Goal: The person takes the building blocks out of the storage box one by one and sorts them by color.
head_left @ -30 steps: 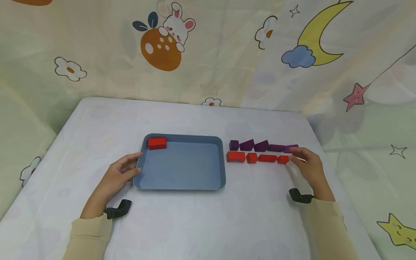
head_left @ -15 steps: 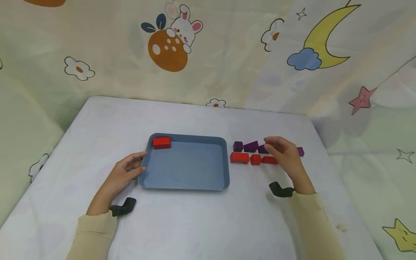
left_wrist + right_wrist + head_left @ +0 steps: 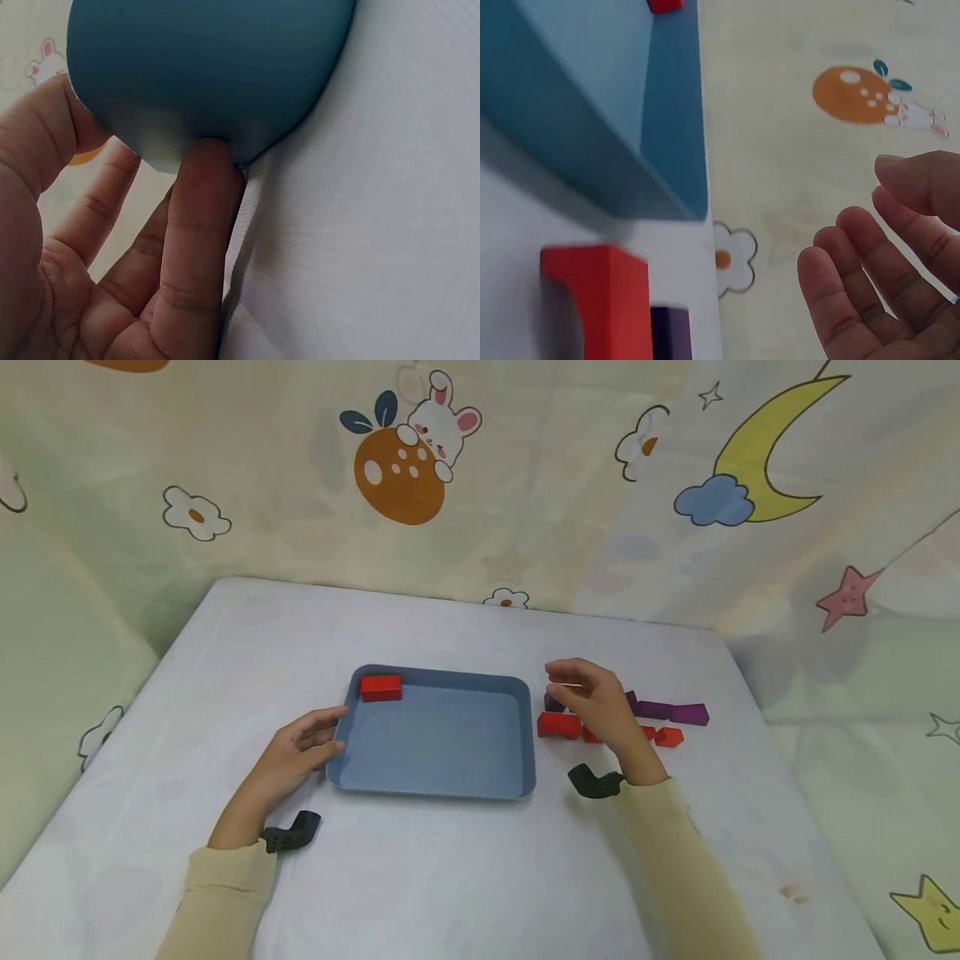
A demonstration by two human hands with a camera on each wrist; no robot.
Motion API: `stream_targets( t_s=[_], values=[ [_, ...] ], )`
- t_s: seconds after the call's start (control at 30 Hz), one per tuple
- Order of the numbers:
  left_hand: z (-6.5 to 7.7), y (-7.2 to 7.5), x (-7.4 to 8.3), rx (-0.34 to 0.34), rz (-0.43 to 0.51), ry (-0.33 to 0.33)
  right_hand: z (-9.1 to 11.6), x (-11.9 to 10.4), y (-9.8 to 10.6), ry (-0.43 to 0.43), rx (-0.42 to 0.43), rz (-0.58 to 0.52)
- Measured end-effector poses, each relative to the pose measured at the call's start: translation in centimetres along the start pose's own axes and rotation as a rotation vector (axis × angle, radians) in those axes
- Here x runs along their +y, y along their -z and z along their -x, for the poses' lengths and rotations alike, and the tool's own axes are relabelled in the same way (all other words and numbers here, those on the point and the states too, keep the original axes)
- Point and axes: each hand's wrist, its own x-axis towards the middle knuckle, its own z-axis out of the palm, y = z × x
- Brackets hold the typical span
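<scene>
My left hand (image 3: 294,752) holds the left edge of a blue-grey tray (image 3: 431,793). In the left wrist view, one fingertip presses the tray's outer wall (image 3: 210,67) while another digit reaches to the rim. Inside the tray's far left corner sits a red block (image 3: 381,687). My right hand (image 3: 600,702) hovers above the left part of two block rows, fingers slightly bent, with nothing between them. Beneath it, a red block with an arched cutout (image 3: 607,300) and a dark purple block (image 3: 671,334) show in the right wrist view. The hand covers several blocks in the head view.
Purple blocks (image 3: 688,714) form the far row and red blocks (image 3: 669,737) the near row, right of the tray. A white cloth (image 3: 450,877) covers the table. Behind the table hangs a printed curtain (image 3: 525,485).
My right hand has moved left along the rows, from their right end to near the tray's right side. My left hand stays at the tray's edge. The head view has shifted slightly.
</scene>
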Motion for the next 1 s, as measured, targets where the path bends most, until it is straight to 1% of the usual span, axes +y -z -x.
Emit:
stream_targets(
  t_s=[0.2,0.3,0.43,0.63,0.73,1.0],
  values=[
    [0.0,0.0,0.1,0.004,0.001,-0.009,-1.5,-1.1,-2.2,0.042,-0.054,-0.029],
    [0.0,-0.1,0.2,0.006,0.003,-0.014,-2.2,-1.3,-3.4,0.045,-0.074,-0.059],
    [0.1,-0.1,0.2,0.005,0.005,-0.013,-2.9,-1.4,-5.0,0.034,-0.097,-0.090],
    [0.1,-0.1,0.2,0.011,-0.009,-0.016,-4.2,-1.5,-7.4,0.023,-0.143,-0.094],
    [0.1,-0.1,0.2,0.013,-0.014,-0.018,-4.8,-1.5,-8.7,0.016,-0.180,-0.104],
    [0.0,-0.2,0.1,0.018,-0.025,-0.024,-6.2,-2.1,-12.1,-0.003,-0.276,-0.085]
  ],
)
